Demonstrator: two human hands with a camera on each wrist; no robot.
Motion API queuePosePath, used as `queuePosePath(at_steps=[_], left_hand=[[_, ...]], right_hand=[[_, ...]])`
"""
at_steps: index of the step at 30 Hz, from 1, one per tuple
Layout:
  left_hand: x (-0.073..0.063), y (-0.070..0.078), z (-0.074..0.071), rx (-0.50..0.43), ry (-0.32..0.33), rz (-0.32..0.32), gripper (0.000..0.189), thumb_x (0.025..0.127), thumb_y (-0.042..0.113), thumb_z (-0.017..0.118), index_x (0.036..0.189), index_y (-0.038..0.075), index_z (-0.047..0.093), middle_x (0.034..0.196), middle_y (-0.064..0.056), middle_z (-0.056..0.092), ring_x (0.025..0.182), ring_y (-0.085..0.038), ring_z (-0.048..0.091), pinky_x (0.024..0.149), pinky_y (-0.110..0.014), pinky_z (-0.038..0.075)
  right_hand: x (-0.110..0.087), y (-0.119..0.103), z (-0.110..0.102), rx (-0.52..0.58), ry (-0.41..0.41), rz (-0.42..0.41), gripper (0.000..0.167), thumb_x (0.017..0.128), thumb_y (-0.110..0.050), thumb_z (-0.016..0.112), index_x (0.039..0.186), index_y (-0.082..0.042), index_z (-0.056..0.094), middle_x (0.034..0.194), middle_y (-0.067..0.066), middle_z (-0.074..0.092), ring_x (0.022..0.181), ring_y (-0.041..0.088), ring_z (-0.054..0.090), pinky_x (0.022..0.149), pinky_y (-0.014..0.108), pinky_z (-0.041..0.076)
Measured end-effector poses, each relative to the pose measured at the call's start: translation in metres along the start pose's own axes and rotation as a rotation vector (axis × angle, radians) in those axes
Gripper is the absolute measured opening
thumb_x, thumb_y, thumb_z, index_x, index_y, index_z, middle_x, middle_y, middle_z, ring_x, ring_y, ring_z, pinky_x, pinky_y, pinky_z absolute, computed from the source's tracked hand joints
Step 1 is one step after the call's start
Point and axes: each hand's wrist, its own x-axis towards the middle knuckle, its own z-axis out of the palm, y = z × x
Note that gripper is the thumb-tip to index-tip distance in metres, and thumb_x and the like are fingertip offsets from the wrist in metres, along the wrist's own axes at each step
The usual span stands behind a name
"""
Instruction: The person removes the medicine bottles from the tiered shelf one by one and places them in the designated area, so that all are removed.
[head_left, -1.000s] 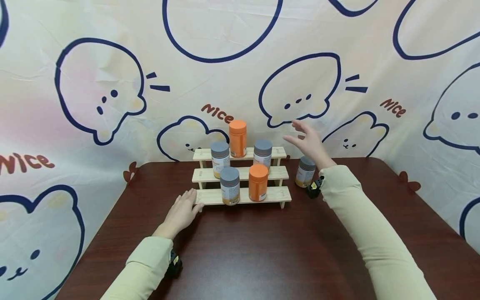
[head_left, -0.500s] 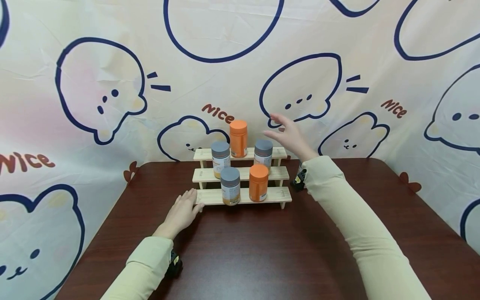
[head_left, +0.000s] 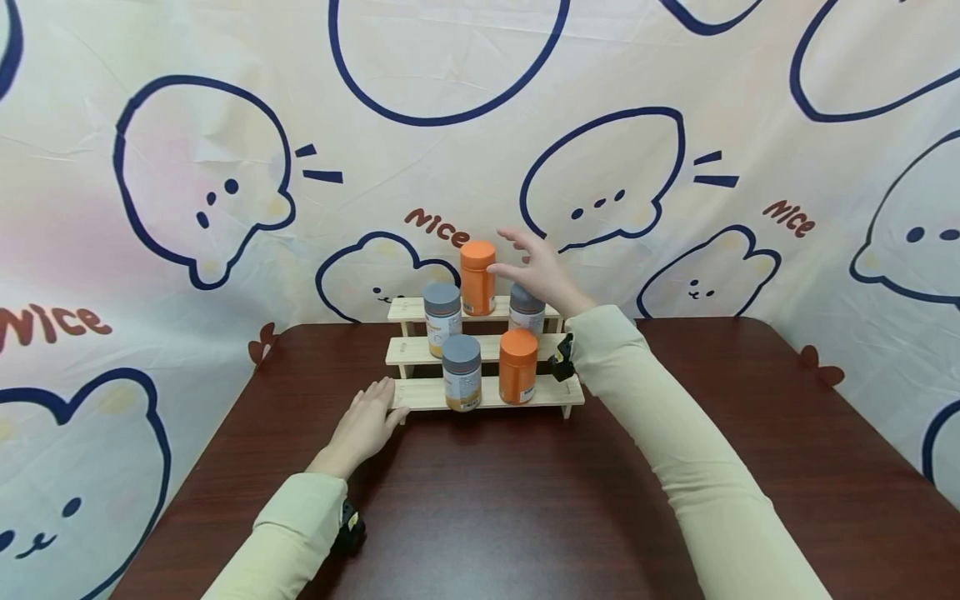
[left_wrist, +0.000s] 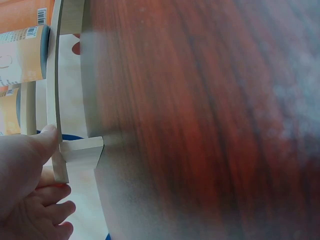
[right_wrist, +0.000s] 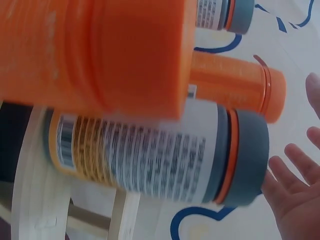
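Note:
A three-step wooden display stand (head_left: 416,394) holds grey-lidded and orange jars. My left hand (head_left: 364,425) is at the left end of its lowest step; in the left wrist view, the thumb (left_wrist: 48,139) lies against the plank and the fingers curl at its end. My right hand (head_left: 538,268) is raised over the stand's right side, fingers spread and holding nothing. Its thumb tip comes right beside the orange jar (head_left: 477,279) on the top step. Under that hand, a grey-lidded jar (head_left: 527,312) is partly covered by it.
On the lowest step stand a grey-lidded jar (head_left: 462,375) and an orange jar (head_left: 517,367). Another grey-lidded jar (head_left: 442,321) is on the step behind. A dark wooden table (head_left: 480,500) carries the stand, and a printed cloth (head_left: 450,167) hangs close behind.
My right hand has moved left from above the table's right side to the top orange jar. Its arm now hides the grey-lidded jar right of the stand. My left hand stays put.

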Motion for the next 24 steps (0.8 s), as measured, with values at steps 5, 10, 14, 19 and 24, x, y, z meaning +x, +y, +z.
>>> queuePosePath(at_steps=[5,10,14,19,24], left_hand=[[0.0,0.001,-0.001,-0.001,0.006,0.002,0.056,0.094,0.02,0.055,0.132,-0.016,0.036,0.135,-0.031,0.036,0.127,-0.043,0.031,0.105,-0.053,0.021],[0.0,0.001,-0.001,-0.003,0.004,-0.001,0.056,0.094,0.02,0.055,0.132,-0.016,0.036,0.135,-0.031,0.036,0.127,-0.043,0.031,0.105,-0.052,0.021],[0.0,0.002,-0.001,-0.007,-0.003,-0.006,0.057,0.094,0.02,0.054,0.133,-0.016,0.035,0.136,-0.031,0.036,0.127,-0.043,0.03,0.105,-0.052,0.02],[0.0,0.003,-0.001,-0.009,-0.015,-0.017,0.057,0.094,0.021,0.054,0.133,-0.016,0.034,0.136,-0.031,0.035,0.128,-0.042,0.029,0.105,-0.052,0.02],[0.0,0.002,0.0,-0.001,-0.014,-0.021,0.058,0.094,0.021,0.054,0.133,-0.015,0.034,0.136,-0.031,0.035,0.128,-0.042,0.029,0.105,-0.052,0.02]], right_hand=[[0.004,-0.003,0.01,-0.023,-0.02,-0.018,0.062,0.084,-0.023,0.069,0.137,-0.006,0.043,0.139,0.009,0.041,0.125,0.03,0.038,0.098,0.042,0.037],[0.006,-0.004,0.017,-0.054,-0.041,-0.017,0.061,0.084,-0.024,0.069,0.137,-0.006,0.044,0.137,0.009,0.043,0.123,0.025,0.039,0.096,0.042,0.039],[0.007,-0.003,0.021,-0.08,-0.049,-0.004,0.06,0.085,-0.025,0.068,0.137,-0.009,0.044,0.134,0.009,0.045,0.12,0.022,0.042,0.095,0.041,0.04],[0.008,-0.003,0.025,-0.108,-0.054,0.021,0.056,0.085,-0.025,0.068,0.136,-0.011,0.046,0.135,0.008,0.043,0.115,0.021,0.045,0.093,0.037,0.042],[0.011,-0.005,0.031,-0.108,-0.04,0.031,0.051,0.085,-0.019,0.067,0.133,-0.011,0.05,0.134,0.007,0.043,0.11,0.021,0.046,0.09,0.034,0.043]])
